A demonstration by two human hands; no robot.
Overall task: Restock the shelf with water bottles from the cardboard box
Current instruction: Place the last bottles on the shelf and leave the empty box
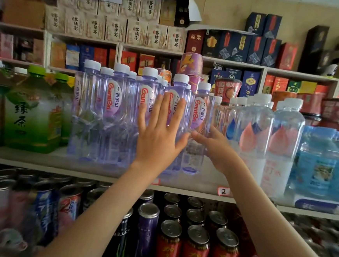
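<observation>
The left hand (160, 131) is being held flat, fingers straight and spread, against the fronts of the purple bottles (113, 103). The right hand (214, 146) is being curled round the waist of the end bottle (201, 112), with the thumb showing at the front. This bottle is being kept upright at the right end of the purple row, touching its neighbour, with its base on the shelf (80, 169). The row is being flanked by green tea bottles (32, 113) on the left and clear bottles (251, 130) on the right, with blue packs (324, 160) beyond those. A price tag (223, 191) is being displayed on the shelf edge. Cans (176, 240) are being stocked on the level below, boxes (115, 29) on the levels above.
</observation>
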